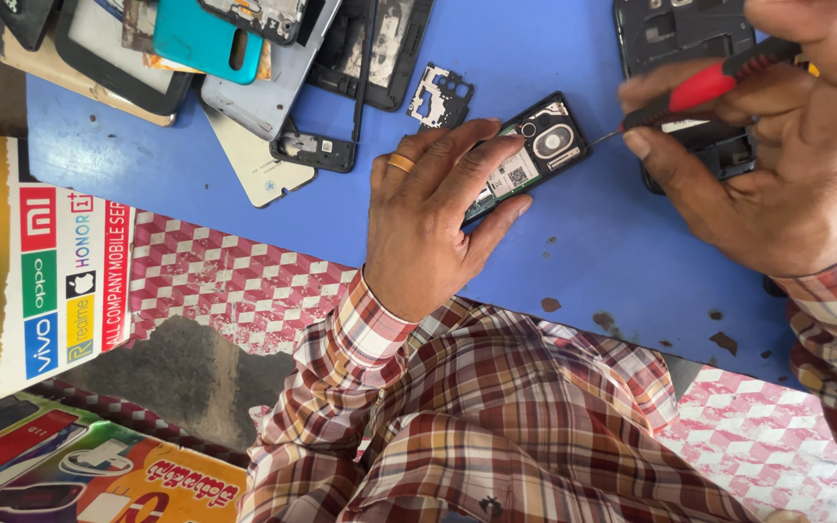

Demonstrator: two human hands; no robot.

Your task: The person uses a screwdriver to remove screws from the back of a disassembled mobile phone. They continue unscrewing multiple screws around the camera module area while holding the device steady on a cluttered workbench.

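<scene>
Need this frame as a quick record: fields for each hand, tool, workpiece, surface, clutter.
left hand: holds the opened phone down on the table, ring on one finger
right hand: grips the screwdriver, red and black handle
tool tip: at the phone's upper right edge
workpiece: back cover off, camera module and inner plate showing
surface: blue table, chipped in spots
clutter: pile of phone shells and frames at upper left; another opened phone under the right hand

Opened phone on blue surface
Left hand (428,218) holds the phone (533,155); right hand (777,145) points a screwdriver (704,89) at it.
</scene>
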